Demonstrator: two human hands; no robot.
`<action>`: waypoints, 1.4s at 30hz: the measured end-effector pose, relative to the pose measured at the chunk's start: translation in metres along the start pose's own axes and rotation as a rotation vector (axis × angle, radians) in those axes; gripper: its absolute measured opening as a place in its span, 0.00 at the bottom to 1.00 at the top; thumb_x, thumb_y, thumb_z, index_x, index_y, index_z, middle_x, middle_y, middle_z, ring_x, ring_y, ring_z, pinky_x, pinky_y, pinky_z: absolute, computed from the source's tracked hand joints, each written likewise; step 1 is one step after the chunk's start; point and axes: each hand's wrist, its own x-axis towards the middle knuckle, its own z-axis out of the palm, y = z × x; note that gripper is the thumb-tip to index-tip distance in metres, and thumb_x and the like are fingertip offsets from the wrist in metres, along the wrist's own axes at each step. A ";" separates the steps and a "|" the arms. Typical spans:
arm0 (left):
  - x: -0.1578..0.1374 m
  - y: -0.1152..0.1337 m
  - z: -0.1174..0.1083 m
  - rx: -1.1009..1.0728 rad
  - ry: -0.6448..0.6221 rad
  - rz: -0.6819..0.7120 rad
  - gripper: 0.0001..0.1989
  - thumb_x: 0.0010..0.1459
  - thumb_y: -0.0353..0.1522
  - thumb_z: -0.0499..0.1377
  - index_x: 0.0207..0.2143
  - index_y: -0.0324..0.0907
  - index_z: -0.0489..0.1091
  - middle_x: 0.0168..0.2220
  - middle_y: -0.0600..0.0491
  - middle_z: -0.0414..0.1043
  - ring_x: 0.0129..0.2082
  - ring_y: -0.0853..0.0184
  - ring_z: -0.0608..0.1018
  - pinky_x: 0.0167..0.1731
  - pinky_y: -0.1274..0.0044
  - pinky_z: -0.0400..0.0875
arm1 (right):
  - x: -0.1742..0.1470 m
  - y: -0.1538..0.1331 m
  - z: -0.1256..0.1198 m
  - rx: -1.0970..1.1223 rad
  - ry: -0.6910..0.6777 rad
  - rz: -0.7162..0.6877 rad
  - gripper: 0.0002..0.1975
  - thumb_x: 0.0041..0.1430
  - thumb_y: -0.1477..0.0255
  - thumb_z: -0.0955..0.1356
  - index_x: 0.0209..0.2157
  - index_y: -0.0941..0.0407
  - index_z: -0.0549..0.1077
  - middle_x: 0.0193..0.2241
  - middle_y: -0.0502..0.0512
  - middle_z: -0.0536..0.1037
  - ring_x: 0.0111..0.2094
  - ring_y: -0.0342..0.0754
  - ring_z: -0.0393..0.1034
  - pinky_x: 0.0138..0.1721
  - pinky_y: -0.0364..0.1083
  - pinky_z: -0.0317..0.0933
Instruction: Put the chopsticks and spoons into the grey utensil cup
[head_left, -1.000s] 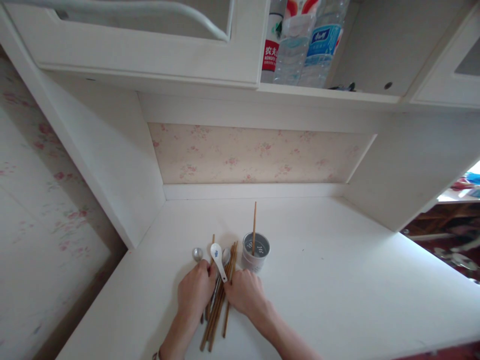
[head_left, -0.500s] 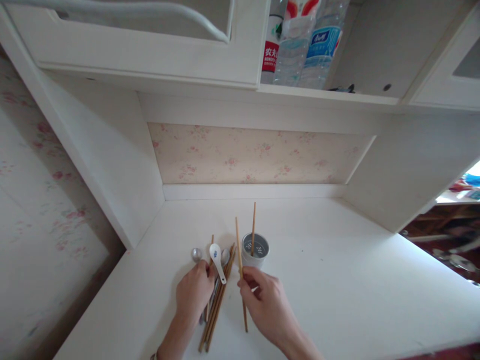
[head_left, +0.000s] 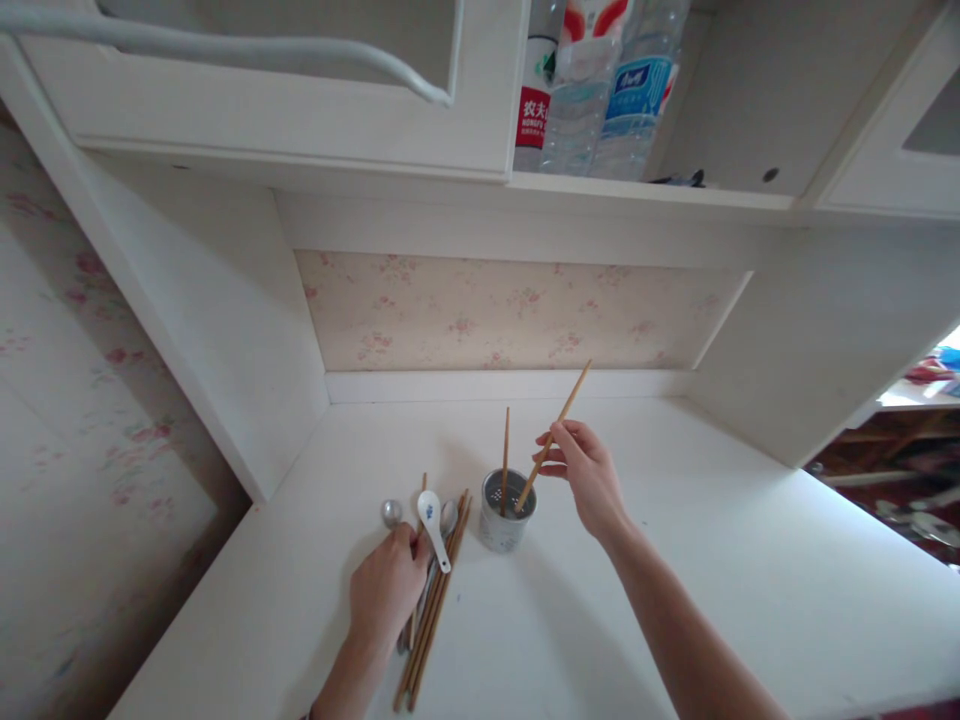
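My right hand [head_left: 589, 475] pinches a wooden chopstick [head_left: 566, 402], tilted with its lower end inside a grey metal holder [head_left: 502, 530] with holes in its bottom. Another chopstick [head_left: 506, 445] stands in the same holder. Left of it, my left hand [head_left: 390, 583] is closed at a pile of cutlery; its fingertips are partly hidden, so what they grip is unclear. Around its fingers lie a white ceramic spoon [head_left: 433, 525] with a blue motif, a metal spoon [head_left: 391, 513], a second metal spoon [head_left: 448, 517] and several wooden chopsticks [head_left: 431, 640].
Everything stands on a white tabletop [head_left: 675, 590], framed by side panels and a low back panel with floral wallpaper [head_left: 480, 310]. Overhead, a cabinet shelf holds plastic bottles [head_left: 577, 100]. A cabinet door with a white handle [head_left: 337, 50] hangs at upper left.
My right hand has moved up and to the right with its chopstick, from in front of the holder to over it. The chopstick now leans into the holder. My left hand has hardly moved.
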 end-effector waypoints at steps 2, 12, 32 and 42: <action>0.001 0.000 0.000 0.001 0.000 -0.002 0.17 0.64 0.42 0.46 0.34 0.43 0.68 0.35 0.48 0.78 0.34 0.60 0.79 0.28 0.77 0.61 | 0.006 0.008 0.001 -0.019 -0.004 -0.011 0.19 0.54 0.54 0.67 0.33 0.57 0.69 0.31 0.52 0.74 0.27 0.45 0.74 0.27 0.43 0.70; 0.002 0.001 0.000 -0.018 -0.031 -0.024 0.17 0.64 0.43 0.45 0.33 0.44 0.68 0.34 0.49 0.79 0.34 0.60 0.79 0.28 0.76 0.61 | 0.012 0.051 0.003 -0.505 -0.079 -0.139 0.20 0.60 0.55 0.62 0.33 0.57 0.75 0.27 0.54 0.78 0.31 0.48 0.72 0.34 0.45 0.66; 0.003 0.001 -0.003 -0.039 -0.046 -0.017 0.17 0.64 0.43 0.44 0.33 0.44 0.67 0.34 0.50 0.78 0.34 0.60 0.79 0.27 0.75 0.58 | 0.001 0.063 0.000 -0.625 -0.169 -0.188 0.13 0.60 0.62 0.63 0.33 0.55 0.74 0.30 0.52 0.78 0.30 0.46 0.73 0.32 0.43 0.63; 0.002 0.000 0.000 -0.049 -0.031 -0.010 0.18 0.64 0.44 0.44 0.32 0.44 0.67 0.33 0.50 0.78 0.33 0.60 0.79 0.26 0.76 0.57 | 0.003 0.071 0.001 -0.493 -0.127 -0.082 0.13 0.57 0.60 0.65 0.31 0.54 0.74 0.28 0.52 0.78 0.28 0.48 0.71 0.29 0.44 0.61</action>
